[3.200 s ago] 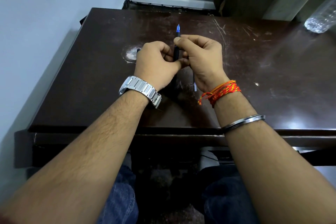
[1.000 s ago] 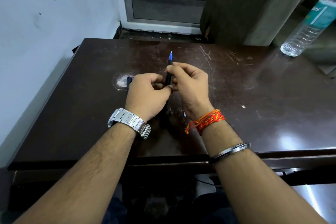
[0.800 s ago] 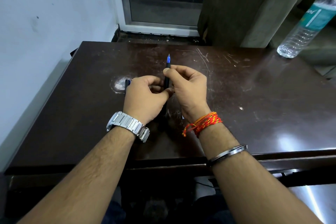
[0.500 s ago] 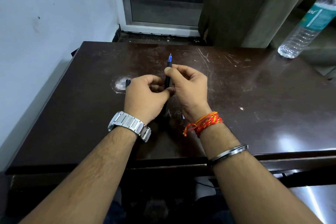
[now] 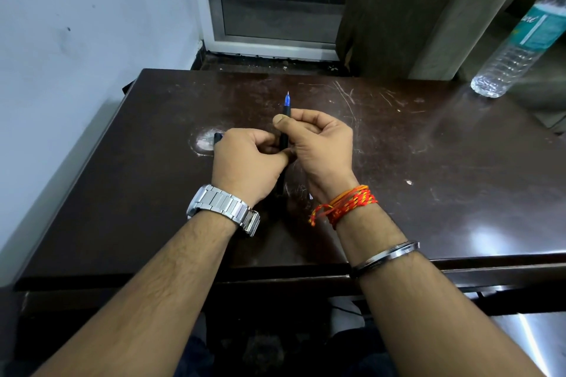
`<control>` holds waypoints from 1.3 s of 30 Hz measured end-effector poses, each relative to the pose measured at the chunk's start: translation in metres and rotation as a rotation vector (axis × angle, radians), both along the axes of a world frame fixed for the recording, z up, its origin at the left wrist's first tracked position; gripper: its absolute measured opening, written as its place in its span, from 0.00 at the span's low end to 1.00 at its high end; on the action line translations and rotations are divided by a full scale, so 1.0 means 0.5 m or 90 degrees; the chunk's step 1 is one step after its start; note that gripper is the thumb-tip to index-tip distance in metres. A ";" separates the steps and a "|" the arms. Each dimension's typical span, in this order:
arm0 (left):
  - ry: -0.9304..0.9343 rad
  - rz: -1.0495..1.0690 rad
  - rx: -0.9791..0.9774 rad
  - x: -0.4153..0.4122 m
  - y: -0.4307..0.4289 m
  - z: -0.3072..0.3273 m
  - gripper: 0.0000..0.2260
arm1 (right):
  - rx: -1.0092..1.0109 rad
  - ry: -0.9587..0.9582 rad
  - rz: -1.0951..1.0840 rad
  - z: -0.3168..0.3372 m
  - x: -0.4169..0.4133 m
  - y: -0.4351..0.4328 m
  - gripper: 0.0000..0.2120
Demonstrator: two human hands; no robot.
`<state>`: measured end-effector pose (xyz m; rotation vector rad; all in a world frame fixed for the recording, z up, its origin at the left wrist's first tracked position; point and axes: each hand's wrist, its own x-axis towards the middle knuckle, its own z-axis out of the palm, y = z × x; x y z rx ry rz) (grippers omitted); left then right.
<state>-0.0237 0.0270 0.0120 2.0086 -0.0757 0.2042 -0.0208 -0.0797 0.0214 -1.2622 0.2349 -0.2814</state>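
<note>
Right hand (image 5: 318,147) pinches the pen (image 5: 284,131) upright above the surface (image 5: 428,177), blue tip up, its lower barrel hidden between my hands. Left hand (image 5: 245,162) is curled round a dark piece (image 5: 218,137), mostly covered; I can't identify it.

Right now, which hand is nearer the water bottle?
Right. The right hand, gripping the pen, sits left of and nearer the camera than the water bottle; the left hand lies beyond it, farther left.
</note>
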 end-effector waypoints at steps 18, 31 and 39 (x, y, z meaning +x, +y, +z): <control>0.086 0.031 -0.029 0.009 0.007 -0.012 0.05 | -0.579 0.233 -0.121 -0.012 0.007 -0.115 0.07; 0.102 -0.013 -0.009 0.000 0.001 -0.011 0.05 | -0.677 0.279 -0.091 -0.034 0.015 -0.109 0.07; 0.105 -0.026 -0.002 0.000 0.000 -0.014 0.06 | -0.670 0.307 -0.078 -0.038 0.022 -0.112 0.08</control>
